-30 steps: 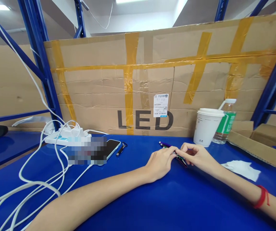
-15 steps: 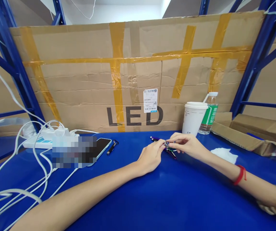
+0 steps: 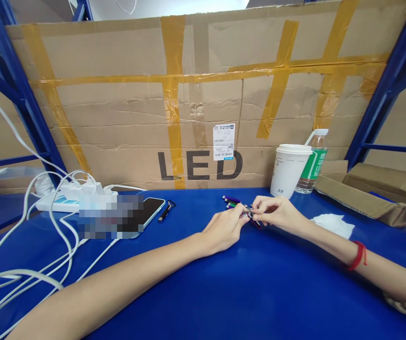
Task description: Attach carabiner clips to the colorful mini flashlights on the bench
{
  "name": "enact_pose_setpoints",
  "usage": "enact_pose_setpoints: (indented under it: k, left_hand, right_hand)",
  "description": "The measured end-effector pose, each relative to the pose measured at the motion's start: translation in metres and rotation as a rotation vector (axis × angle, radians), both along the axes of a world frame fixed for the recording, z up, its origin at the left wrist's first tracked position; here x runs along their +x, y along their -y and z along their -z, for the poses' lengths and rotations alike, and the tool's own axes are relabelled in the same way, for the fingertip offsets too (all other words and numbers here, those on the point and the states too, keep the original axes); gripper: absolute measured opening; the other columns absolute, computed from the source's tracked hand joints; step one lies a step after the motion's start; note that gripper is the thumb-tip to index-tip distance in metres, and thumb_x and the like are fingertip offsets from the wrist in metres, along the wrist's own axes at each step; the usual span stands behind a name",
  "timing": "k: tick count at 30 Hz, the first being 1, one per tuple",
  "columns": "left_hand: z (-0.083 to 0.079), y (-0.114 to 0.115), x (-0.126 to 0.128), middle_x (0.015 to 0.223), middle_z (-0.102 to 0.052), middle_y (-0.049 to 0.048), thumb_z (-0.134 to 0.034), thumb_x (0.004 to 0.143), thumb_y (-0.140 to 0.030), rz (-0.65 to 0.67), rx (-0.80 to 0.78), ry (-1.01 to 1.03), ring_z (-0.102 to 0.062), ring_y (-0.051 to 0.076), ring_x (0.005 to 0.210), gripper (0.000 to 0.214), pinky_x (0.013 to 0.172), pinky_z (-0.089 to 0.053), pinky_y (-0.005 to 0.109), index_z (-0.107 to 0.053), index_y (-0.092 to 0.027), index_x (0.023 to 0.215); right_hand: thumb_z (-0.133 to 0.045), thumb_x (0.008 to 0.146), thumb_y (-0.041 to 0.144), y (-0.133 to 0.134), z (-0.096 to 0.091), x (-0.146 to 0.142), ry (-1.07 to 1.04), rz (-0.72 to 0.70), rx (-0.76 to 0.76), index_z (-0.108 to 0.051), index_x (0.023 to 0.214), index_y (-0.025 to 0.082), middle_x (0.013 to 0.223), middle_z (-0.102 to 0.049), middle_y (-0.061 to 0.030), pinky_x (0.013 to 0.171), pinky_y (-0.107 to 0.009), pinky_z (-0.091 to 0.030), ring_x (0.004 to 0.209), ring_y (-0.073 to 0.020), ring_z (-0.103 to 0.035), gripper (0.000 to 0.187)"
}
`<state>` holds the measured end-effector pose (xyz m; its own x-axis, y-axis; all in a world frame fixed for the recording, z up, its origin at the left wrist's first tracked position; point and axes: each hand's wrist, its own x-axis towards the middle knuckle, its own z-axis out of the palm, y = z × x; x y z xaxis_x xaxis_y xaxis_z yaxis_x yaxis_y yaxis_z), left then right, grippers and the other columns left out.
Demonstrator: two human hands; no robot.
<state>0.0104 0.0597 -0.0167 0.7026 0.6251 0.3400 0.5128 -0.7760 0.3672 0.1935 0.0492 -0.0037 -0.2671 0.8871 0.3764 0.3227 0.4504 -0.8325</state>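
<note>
My left hand is closed, with thumb and fingertips pinching a small shiny metal ring piece. Facing it, my right hand pinches the same piece from the other side, so the fingertips nearly meet. Its exact kind is too small to make out. Just behind the fingers lie a purple pen-like stick and a green one, partly covered by my left hand. Beneath the right fingertips shows the end of a dark red stick. A black stick with a clip lies apart, to the left.
On the left are a phone, a power strip and loose white cables. A white paper cup, a water bottle, a tissue and an open carton stand right. A large cardboard box closes the back.
The camera view has shifted slightly. Both hands stay together at the metal piece, with the fingers slightly rearranged. More of the green stick shows behind my left hand.
</note>
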Motion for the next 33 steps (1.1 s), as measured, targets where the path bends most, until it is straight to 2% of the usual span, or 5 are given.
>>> enact_pose_setpoints:
  k: [7, 15, 22, 25, 33]
  left_hand:
    - [0.001, -0.002, -0.001, 0.104, -0.061, 0.0039, -0.027, 0.092, -0.029, 0.021, 0.048, 0.024, -0.059, 0.019, 0.094, 0.018, 0.077, -0.045, 0.031, -0.042, -0.022, 0.099]
    - [0.001, 0.0, 0.001, 0.096, -0.061, 0.0019, -0.029, 0.091, -0.028, -0.018, 0.067, 0.087, -0.058, 0.017, 0.089, 0.018, 0.076, -0.046, 0.029, -0.045, -0.022, 0.097]
    - [0.0, 0.002, 0.001, 0.107, -0.06, 0.0019, -0.029, 0.092, -0.027, -0.03, 0.059, 0.141, -0.056, 0.016, 0.1, 0.024, 0.084, -0.044, 0.029, -0.044, -0.025, 0.11]
    - [0.0, 0.004, 0.001, 0.11, -0.059, 0.0005, -0.028, 0.092, -0.027, -0.036, 0.046, 0.149, -0.056, 0.016, 0.101, 0.026, 0.085, -0.044, 0.029, -0.041, -0.028, 0.115]
    - [0.002, 0.003, 0.001, 0.104, -0.061, 0.0026, -0.027, 0.092, -0.029, -0.078, 0.066, 0.119, -0.058, 0.019, 0.097, 0.024, 0.08, -0.047, 0.032, -0.041, -0.025, 0.111]
  right_hand:
    - [-0.073, 0.056, 0.049, 0.001, 0.004, 0.001, 0.072, -0.003, 0.075, -0.054, 0.05, 0.016, 0.062, -0.054, -0.0004, 0.05, -0.025, -0.043, 0.051, -0.0098, -0.051, 0.039]
    - [-0.065, 0.059, 0.06, 0.006, 0.001, -0.012, 0.055, 0.072, 0.0, -0.044, 0.046, 0.018, 0.048, -0.049, 0.0018, 0.045, -0.024, -0.038, 0.044, -0.0086, -0.046, 0.049]
    - [-0.063, 0.063, 0.06, 0.002, 0.005, -0.01, 0.024, 0.079, -0.086, -0.047, 0.052, 0.018, 0.046, -0.05, 0.002, 0.038, -0.021, -0.033, 0.04, -0.0081, -0.045, 0.046]
    - [-0.063, 0.062, 0.06, 0.001, 0.004, -0.01, 0.031, 0.087, -0.082, -0.048, 0.052, 0.018, 0.043, -0.049, 0.0025, 0.039, -0.022, -0.033, 0.039, -0.0084, -0.045, 0.046]
    - [-0.063, 0.062, 0.062, 0.003, 0.0, -0.012, 0.101, 0.133, -0.026, -0.048, 0.053, 0.018, 0.043, -0.048, 0.0029, 0.041, -0.023, -0.036, 0.039, -0.0098, -0.047, 0.046]
